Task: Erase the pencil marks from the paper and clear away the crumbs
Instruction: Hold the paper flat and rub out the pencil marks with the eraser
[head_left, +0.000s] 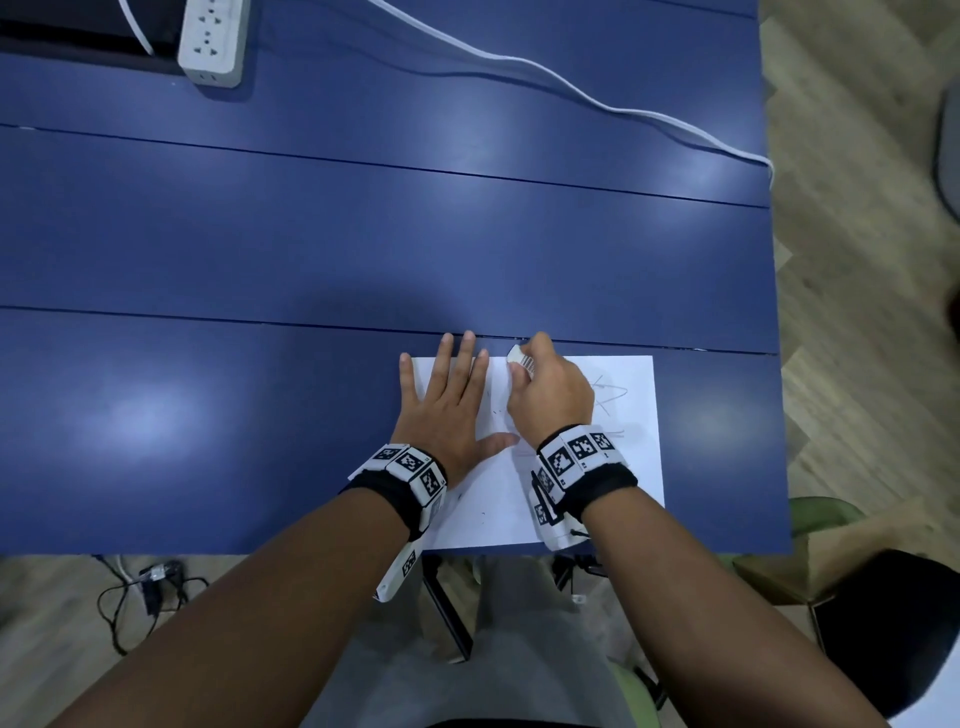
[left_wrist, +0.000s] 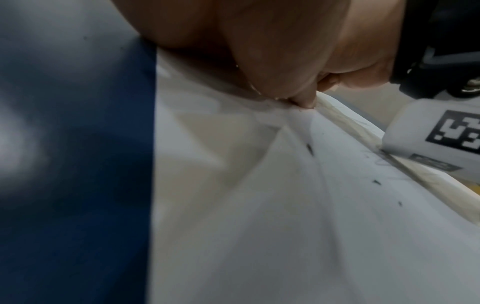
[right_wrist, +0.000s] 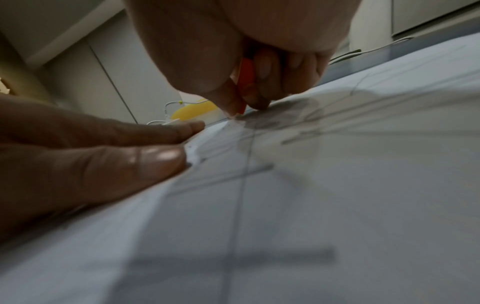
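Observation:
A white sheet of paper (head_left: 613, 467) lies near the front right edge of the blue table (head_left: 260, 260). Pencil marks (head_left: 610, 397) show on its right part, and small dark crumbs (left_wrist: 310, 149) dot its middle. My left hand (head_left: 447, 400) lies flat with spread fingers on the paper's left part, holding it down. My right hand (head_left: 545, 389) pinches an eraser (head_left: 521, 358), white with a barcode sleeve, against the paper near its far edge. In the right wrist view the eraser's sleeve (right_wrist: 246, 82) looks orange between thumb and fingers.
A white power strip (head_left: 213, 39) sits at the table's far left, and a white cable (head_left: 571, 85) runs across the far right to the edge. Cables lie on the floor at lower left. A dark chair (head_left: 893, 623) stands at the right.

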